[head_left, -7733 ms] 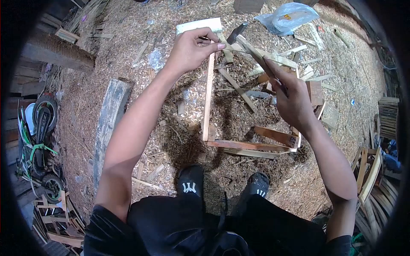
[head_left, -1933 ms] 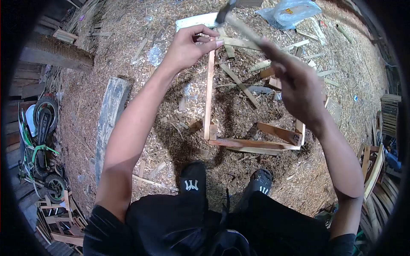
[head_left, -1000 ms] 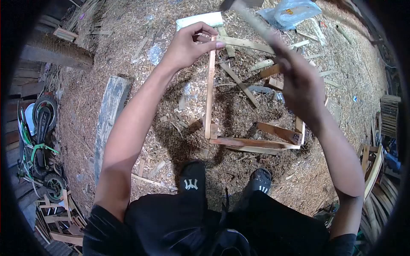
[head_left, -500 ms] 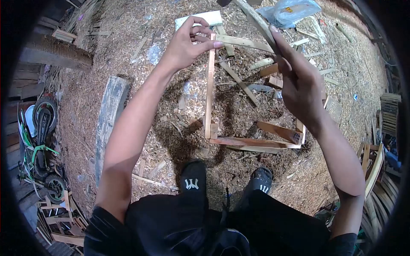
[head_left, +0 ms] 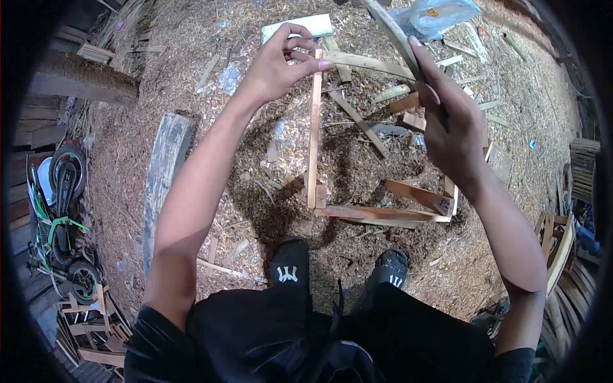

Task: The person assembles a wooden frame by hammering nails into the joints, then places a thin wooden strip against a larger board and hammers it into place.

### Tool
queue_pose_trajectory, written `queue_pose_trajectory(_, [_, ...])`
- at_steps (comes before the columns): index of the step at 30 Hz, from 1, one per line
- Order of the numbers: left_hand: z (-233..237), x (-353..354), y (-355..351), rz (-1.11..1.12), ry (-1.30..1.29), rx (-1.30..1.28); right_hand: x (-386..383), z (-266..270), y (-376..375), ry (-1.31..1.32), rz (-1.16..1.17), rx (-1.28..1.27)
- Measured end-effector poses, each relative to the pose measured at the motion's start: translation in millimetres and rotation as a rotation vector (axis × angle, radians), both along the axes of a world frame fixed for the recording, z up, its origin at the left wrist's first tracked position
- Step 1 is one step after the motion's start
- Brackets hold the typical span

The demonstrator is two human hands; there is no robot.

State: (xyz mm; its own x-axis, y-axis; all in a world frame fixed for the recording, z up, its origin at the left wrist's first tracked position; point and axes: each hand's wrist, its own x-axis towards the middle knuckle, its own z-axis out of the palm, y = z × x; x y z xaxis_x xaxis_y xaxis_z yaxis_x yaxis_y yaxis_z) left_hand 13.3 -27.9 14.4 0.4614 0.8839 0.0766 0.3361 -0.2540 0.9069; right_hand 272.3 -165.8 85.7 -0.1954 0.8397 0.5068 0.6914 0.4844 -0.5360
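Observation:
My left hand (head_left: 281, 67) is closed at the upper left corner of a wooden frame (head_left: 315, 127). Its thumb presses where a long strip meets a thin cross slat (head_left: 370, 64); the curled fingers hide anything small between them. My right hand (head_left: 450, 121) is wrapped round the wooden handle of a hammer (head_left: 393, 32), held above the slat's right end. The hammer's head is mostly cut off by the top edge of the view. The frame's bottom rail (head_left: 380, 212) lies close in front of my feet, with a loose-looking wood piece (head_left: 418, 196) slanting at its right corner.
Wood shavings and scattered offcuts (head_left: 359, 124) cover the ground. A weathered plank (head_left: 167, 172) lies to the left, a white board (head_left: 297, 29) and a plastic bag (head_left: 440, 18) beyond the frame. A small green motorbike (head_left: 60, 223) stands far left, near a wood pile (head_left: 96, 332).
The hammer has shifted slightly upward, so its dark head has nearly left the view. My left hand and the wooden frame have stayed in place.

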Motion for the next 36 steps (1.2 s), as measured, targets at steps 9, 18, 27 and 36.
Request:
queue_pose_trajectory(9, [2.8,-0.4,0.8,0.017,-0.013,-0.074,6.7,-12.1,0.1,-0.017,0.059,-0.113])
queue_pose_trajectory(18, [-3.3,-2.9,3.1,-0.018,-0.057,-0.058,4.2,-11.8,-9.4,-0.144,0.052,-0.320])
queue_pose_trajectory(27, [10.1,14.8,-16.8,0.153,0.078,-0.244,86.6,-18.4,-3.1,0.099,-0.569,-0.387])
queue_pose_trajectory(36, [19.5,29.2,-20.9,0.215,0.260,-0.221,101.1,-42.3,-0.4,0.888,-0.594,-0.966])
